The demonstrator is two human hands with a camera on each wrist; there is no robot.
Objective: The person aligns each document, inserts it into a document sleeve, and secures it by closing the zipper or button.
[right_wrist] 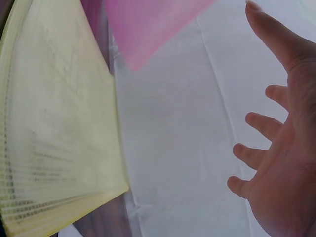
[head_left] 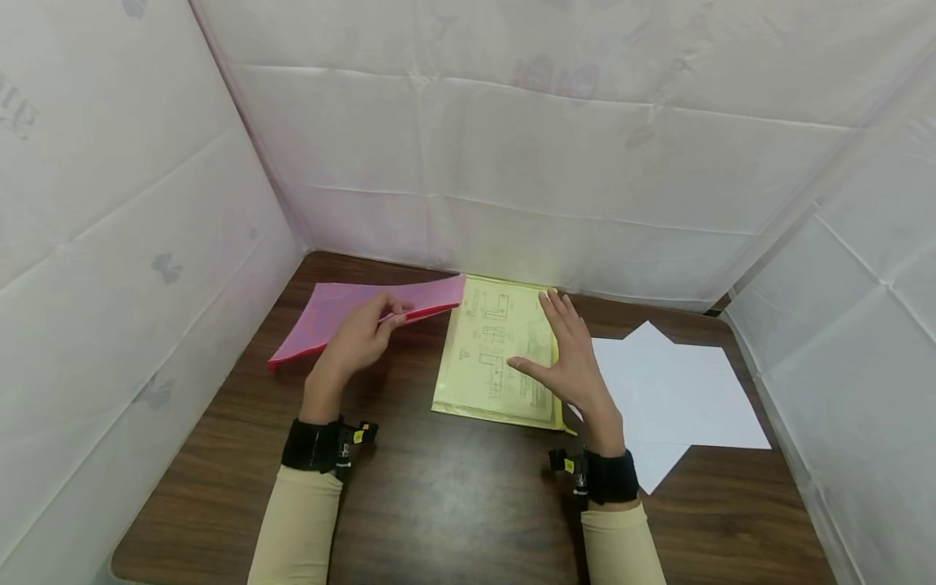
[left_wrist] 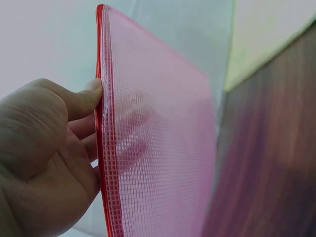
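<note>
My left hand (head_left: 366,329) pinches the red-edged rim of a pink mesh pouch (head_left: 344,313) and holds it tilted just above the dark wooden table (head_left: 453,504). In the left wrist view the thumb lies on the pouch's (left_wrist: 158,143) red edge and the fingers show through the mesh behind it. My right hand (head_left: 570,357) hovers with fingers spread and straight over the right edge of a yellow mesh pouch (head_left: 493,349). That pouch holds a printed drawing and lies flat at the table's middle. The right hand (right_wrist: 281,148) holds nothing; the yellow pouch (right_wrist: 54,128) fills the left of the right wrist view.
White paper sheets (head_left: 673,390) lie overlapped on the table to the right of the yellow pouch. White plastic sheeting (head_left: 512,146) walls in the table at the back and on both sides. Bare wood shows along the front.
</note>
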